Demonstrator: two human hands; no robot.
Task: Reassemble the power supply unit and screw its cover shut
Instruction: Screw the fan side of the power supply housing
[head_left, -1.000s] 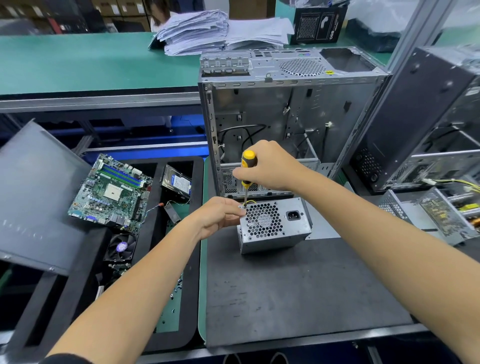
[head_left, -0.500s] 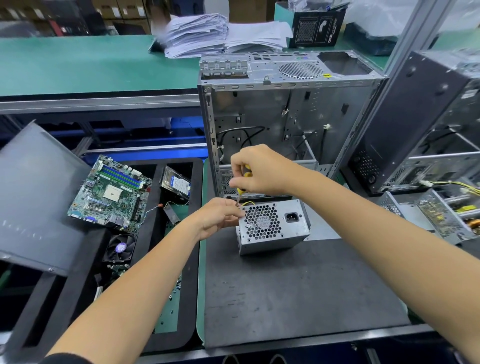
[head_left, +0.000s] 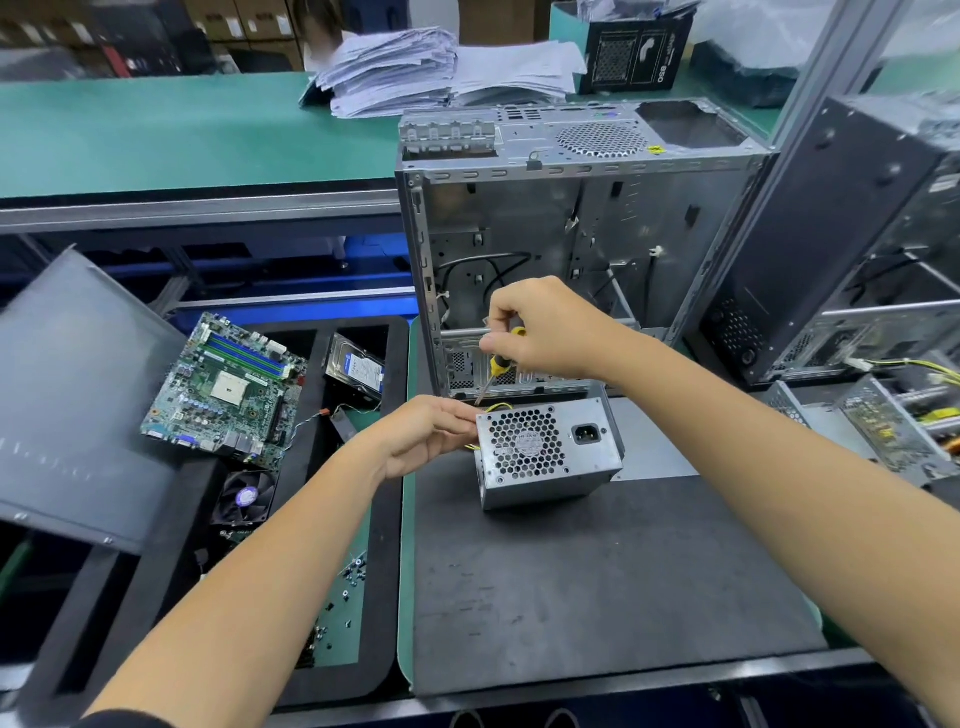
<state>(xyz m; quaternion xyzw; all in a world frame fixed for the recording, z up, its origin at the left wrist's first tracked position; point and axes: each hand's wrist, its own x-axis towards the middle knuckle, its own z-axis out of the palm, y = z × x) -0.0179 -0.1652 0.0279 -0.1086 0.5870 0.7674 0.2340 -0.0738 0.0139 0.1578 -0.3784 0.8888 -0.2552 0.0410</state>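
Note:
The grey metal power supply unit (head_left: 545, 449) stands on the dark mat (head_left: 597, 582), its honeycomb fan grille and power socket facing me. My left hand (head_left: 423, 434) grips the unit's upper left corner, fingers curled against its side. Above that corner my right hand (head_left: 540, 330) holds a yellow and black screwdriver (head_left: 497, 368). The screwdriver's shaft slants down to the left, its tip near the unit's top left edge. Yellow wires show at that corner beside my left fingers.
An open computer case (head_left: 571, 249) stands right behind the unit. A black tray (head_left: 384, 519) on the left holds a motherboard (head_left: 223, 384), a hard drive (head_left: 356, 369), a fan (head_left: 244, 496) and several loose screws (head_left: 345, 582). More cases and an opened supply (head_left: 883, 426) crowd the right.
My right hand has slid down over the screwdriver handle and tilted the tool, so its tip now slants left at the corner. My left hand stays on the unit.

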